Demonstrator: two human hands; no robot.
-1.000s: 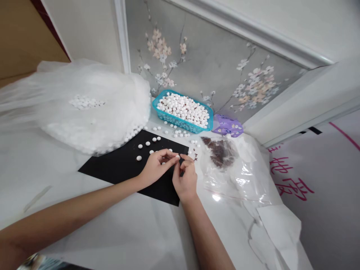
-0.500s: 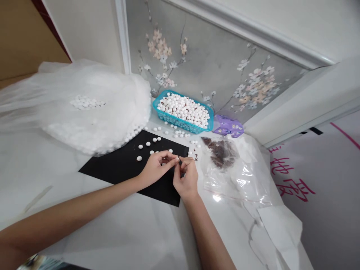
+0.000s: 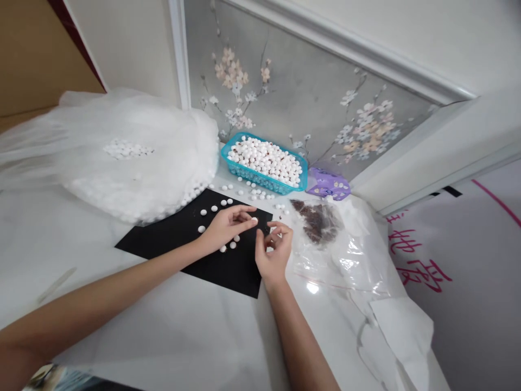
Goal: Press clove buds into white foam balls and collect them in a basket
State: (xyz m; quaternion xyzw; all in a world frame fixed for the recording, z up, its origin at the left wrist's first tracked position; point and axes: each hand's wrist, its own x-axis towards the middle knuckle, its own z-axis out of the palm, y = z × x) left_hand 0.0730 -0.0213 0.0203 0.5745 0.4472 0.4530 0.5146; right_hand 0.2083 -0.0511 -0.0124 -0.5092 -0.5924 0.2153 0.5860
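My left hand (image 3: 228, 225) is over the black sheet (image 3: 240, 271), with a small white ball (image 3: 254, 220) at the tip of its thumb, held by the fingertips. Just to the right, my right hand (image 3: 274, 250) has its thumb and fingers apart, and nothing shows between them. Several loose white balls (image 3: 201, 229) lie on the sheet around the left hand. Part of the sheet is hidden under my hands and forearms.
A blue basket (image 3: 260, 180) full of white balls stands against the wall. At left is a big translucent bag (image 3: 154, 152) of white balls. On the right lie a purple packet (image 3: 329, 184), a clear bag with dark brown bits (image 3: 319, 221) and white paper (image 3: 402, 326).
My hands were together at the white ball. Now my right hand has drawn away and its fingers have parted, while the ball stays in my left hand.
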